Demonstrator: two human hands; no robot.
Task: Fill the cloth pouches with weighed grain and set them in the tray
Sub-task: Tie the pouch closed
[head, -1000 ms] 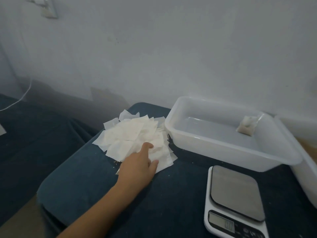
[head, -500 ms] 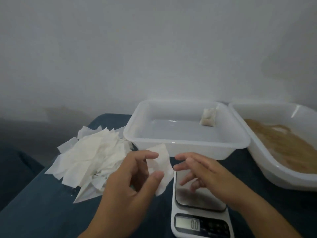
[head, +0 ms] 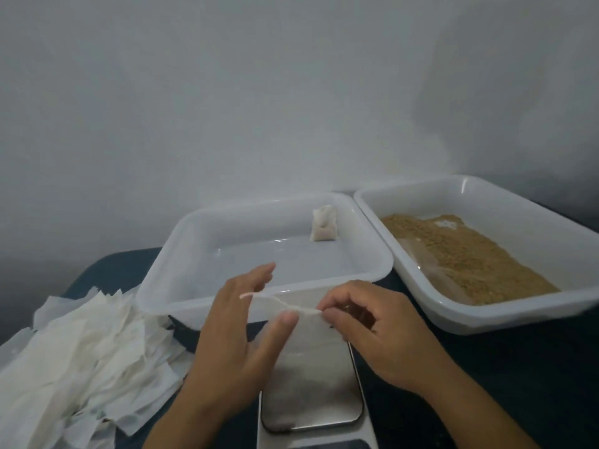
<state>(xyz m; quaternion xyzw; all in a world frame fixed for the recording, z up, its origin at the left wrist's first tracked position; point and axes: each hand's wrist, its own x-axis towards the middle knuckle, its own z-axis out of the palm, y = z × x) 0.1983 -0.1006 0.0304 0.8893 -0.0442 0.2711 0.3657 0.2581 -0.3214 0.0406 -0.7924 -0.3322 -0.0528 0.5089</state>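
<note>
Both hands hold one empty white cloth pouch [head: 308, 328] above the kitchen scale [head: 311, 393]. My left hand [head: 240, 338] grips its left edge with thumb and fingers. The pouch's top right edge is pinched by my right hand [head: 366, 328]. Behind the hands stands a white plastic tray [head: 372, 273] with one filled pouch [head: 323, 223] upright at its far right corner. A second white tray [head: 402, 251] to the right holds brown grain [head: 463, 254].
A loose heap of empty white pouches [head: 87, 351] lies on the dark blue cloth-covered table [head: 486, 384] at the left. A plain grey wall rises right behind the trays. The scale's display is cut off at the bottom edge.
A second ago my left hand lay on the pouch heap. It lifted one pouch over the scale, and my right hand has now taken hold of the pouch's top edge.
</note>
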